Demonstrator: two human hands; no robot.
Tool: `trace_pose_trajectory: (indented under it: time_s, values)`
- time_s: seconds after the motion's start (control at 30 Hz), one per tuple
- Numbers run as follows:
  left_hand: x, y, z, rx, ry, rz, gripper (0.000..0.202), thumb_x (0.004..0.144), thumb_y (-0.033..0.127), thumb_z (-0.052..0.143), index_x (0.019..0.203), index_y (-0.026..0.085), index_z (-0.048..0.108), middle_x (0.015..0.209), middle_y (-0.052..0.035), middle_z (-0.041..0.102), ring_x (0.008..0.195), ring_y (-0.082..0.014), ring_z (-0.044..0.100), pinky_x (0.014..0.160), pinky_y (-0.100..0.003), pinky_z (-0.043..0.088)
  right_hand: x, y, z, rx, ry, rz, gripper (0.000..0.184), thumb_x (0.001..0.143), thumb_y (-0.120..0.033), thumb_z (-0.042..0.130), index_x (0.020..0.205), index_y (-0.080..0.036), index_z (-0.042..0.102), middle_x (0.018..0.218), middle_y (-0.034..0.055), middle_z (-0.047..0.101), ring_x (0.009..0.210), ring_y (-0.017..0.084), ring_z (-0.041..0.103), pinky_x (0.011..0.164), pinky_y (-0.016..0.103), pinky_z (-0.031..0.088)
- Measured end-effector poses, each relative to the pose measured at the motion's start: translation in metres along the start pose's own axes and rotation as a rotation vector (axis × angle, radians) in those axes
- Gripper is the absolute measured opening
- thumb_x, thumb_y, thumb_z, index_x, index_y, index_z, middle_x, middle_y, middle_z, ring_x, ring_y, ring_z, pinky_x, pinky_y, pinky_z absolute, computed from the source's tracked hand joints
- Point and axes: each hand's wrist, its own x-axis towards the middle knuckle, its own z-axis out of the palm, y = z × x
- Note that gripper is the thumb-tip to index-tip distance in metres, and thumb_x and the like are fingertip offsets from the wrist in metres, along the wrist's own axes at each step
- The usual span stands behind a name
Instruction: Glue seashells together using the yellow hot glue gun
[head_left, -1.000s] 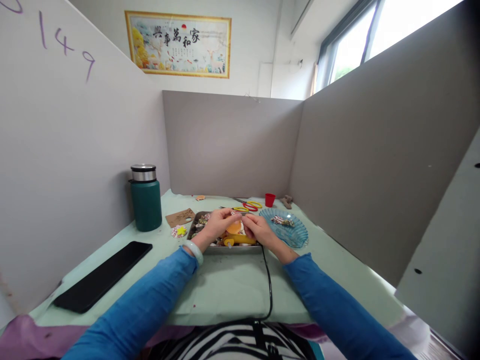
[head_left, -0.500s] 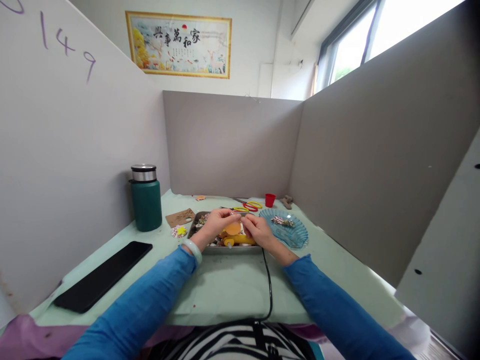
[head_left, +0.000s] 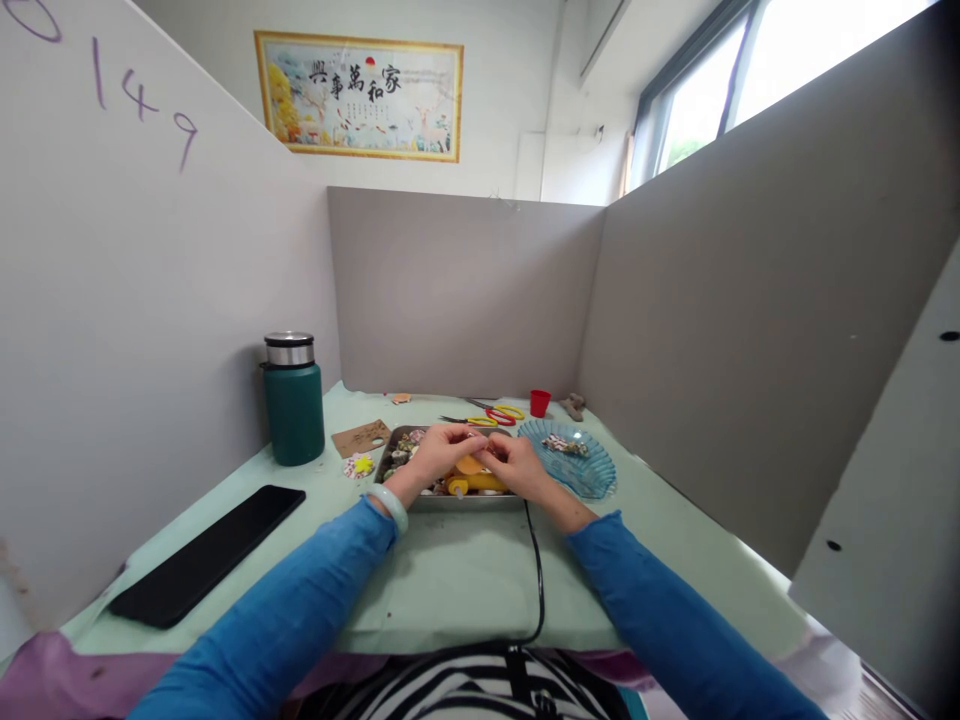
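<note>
The tray is dull metal; the yellow tool, glossy, plastic-looking; the bottle matt; the sleeves creased cloth.

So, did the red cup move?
No, the red cup is in the same spot against the grey panel behind it.

- One left hand and one right hand
- One orange piece by the hands, one at the back
- One yellow tool
- One metal tray
- Little bits in it: too many to count
- Two pairs of scissors
- One blue plate
- One red cup
- One green bottle
- One black phone
</note>
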Motion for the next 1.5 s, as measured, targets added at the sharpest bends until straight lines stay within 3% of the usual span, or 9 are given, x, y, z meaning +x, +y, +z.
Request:
trace_pose_trajectory:
  time_s: [0.2, 0.47, 0.63, 0.93, 1.33, 1.5]
  values:
    - [0.000, 0.002, 0.001, 0.069, 0.029, 0.025, 0.031, 0.074, 0.042, 0.067, 0.086, 0.013, 0.072, 0.085, -0.0069, 0.072, 0.080, -0.0189, 0.063, 0.076, -0.028, 0.048, 0.000, 0.008, 0.001, -0.025, 0.095, 0.006, 0.036, 0.088, -0.046, 0.054, 0.063, -0.020, 0.049, 0.054, -0.0033, 0.046, 0.052, 0.011, 0.040, 0.051, 0.025, 0.029]
    - [0.004, -0.004, -0.003, 0.051, 0.119, 0.034, 0.030, 0.075, 0.043, 0.066, 0.082, 0.015, 0.071, 0.083, -0.0059, 0.071, 0.079, -0.0176, 0.062, 0.073, -0.026, 0.048, 0.001, 0.006, -0.002, 0.018, 0.031, 0.016, 0.031, 0.088, -0.045, 0.055, 0.071, -0.019, 0.057, 0.056, -0.0025, 0.052, 0.052, 0.012, 0.043, 0.051, 0.024, 0.032]
    - [0.004, -0.006, -0.003, 0.074, 0.097, 0.014, 0.032, 0.074, 0.043, 0.068, 0.086, 0.014, 0.070, 0.078, -0.0046, 0.067, 0.072, -0.0157, 0.059, 0.069, -0.026, 0.047, 0.000, 0.004, -0.003, 0.012, 0.050, 0.012, 0.035, 0.090, -0.044, 0.051, 0.065, -0.019, 0.053, 0.055, -0.0021, 0.050, 0.053, 0.012, 0.043, 0.052, 0.024, 0.033]
    - [0.004, -0.006, -0.002, 0.100, 0.062, 0.046, 0.029, 0.074, 0.043, 0.066, 0.082, 0.015, 0.066, 0.079, -0.0037, 0.067, 0.074, -0.0151, 0.059, 0.072, -0.026, 0.046, -0.001, 0.006, -0.001, -0.036, 0.074, -0.020, 0.034, 0.091, -0.044, 0.049, 0.068, -0.019, 0.054, 0.057, -0.0020, 0.051, 0.053, 0.012, 0.043, 0.053, 0.025, 0.032]
    - [0.003, -0.005, -0.003, 0.136, 0.149, 0.063, 0.025, 0.075, 0.040, 0.065, 0.077, 0.015, 0.065, 0.073, -0.0025, 0.065, 0.069, -0.0146, 0.056, 0.065, -0.025, 0.045, 0.000, 0.004, -0.002, -0.049, -0.002, -0.008, 0.034, 0.090, -0.045, 0.052, 0.069, -0.019, 0.059, 0.055, -0.0027, 0.051, 0.052, 0.011, 0.042, 0.052, 0.024, 0.030]
    - [0.004, -0.007, -0.004, 0.148, 0.130, 0.078, 0.026, 0.076, 0.041, 0.065, 0.076, 0.015, 0.066, 0.074, -0.0031, 0.065, 0.071, -0.0152, 0.057, 0.067, -0.025, 0.046, 0.000, 0.004, -0.002, -0.079, -0.013, -0.034, 0.042, 0.092, -0.047, 0.048, 0.061, -0.019, 0.053, 0.054, -0.0028, 0.045, 0.052, 0.011, 0.038, 0.052, 0.025, 0.028]
